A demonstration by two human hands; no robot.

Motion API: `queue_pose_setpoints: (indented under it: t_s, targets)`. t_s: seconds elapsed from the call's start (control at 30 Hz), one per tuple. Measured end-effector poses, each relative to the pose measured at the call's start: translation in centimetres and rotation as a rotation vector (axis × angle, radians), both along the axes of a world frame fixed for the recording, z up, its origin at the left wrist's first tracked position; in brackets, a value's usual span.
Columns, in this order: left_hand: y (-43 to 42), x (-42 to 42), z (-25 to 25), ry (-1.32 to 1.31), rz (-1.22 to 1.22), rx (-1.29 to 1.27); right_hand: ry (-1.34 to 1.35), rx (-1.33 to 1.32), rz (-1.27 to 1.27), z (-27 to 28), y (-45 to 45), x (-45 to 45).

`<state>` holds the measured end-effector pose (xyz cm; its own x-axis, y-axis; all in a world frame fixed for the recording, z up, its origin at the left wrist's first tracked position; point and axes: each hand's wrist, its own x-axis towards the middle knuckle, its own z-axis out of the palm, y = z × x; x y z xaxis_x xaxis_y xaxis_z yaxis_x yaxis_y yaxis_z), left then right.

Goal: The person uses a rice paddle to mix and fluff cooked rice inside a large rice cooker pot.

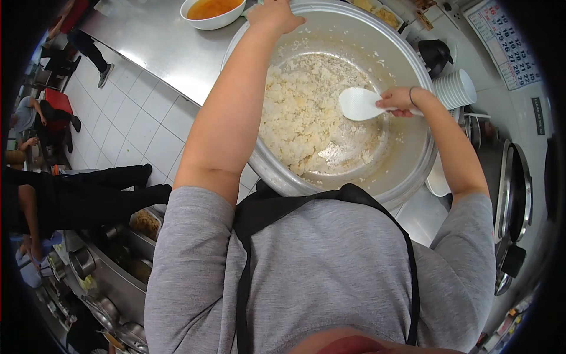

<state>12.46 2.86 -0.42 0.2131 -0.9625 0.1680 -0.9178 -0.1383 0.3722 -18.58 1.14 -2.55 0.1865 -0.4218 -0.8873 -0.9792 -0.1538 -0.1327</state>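
My right hand point(402, 101) is closed around the handle of a white rice paddle point(358, 104). The paddle's flat blade hangs over the right side of the rice, inside a large round metal pot point(415, 138). Cooked white rice point(298, 118) is heaped on the pot's left side, with thinner grains scattered across its bottom and walls. At the far rim, my left hand point(274, 16) grips the pot's edge, its thumb pointing inward; the top of the frame cuts off part of its fingers.
A white bowl of orange liquid point(212, 8) stands on the steel counter point(156, 44), left of the pot. Stacked white cups point(455, 89) and a black object point(435, 56) are at the right. Other people point(76, 189) stand across the tiled floor. Food trays point(145, 224) lie lower left.
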Motion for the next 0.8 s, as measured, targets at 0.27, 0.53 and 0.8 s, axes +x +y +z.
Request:
queue_pose_setpoints:
  t_s: [0.27,0.53,0.8]
  targets:
    - [-0.1,0.4,-0.2,0.066,0.034,0.094,0.002,-0.228,0.261,2.8,1.2,1.6]
    - [0.6,0.2,-0.6,-0.03,0.024,0.01,-0.245,-0.964,0.079,-6.3,-4.1,3.1]
    - [0.7,-0.1,-0.6,-0.04,0.03,-0.004,-0.372,-0.606,0.28,-1.7,2.7,5.1]
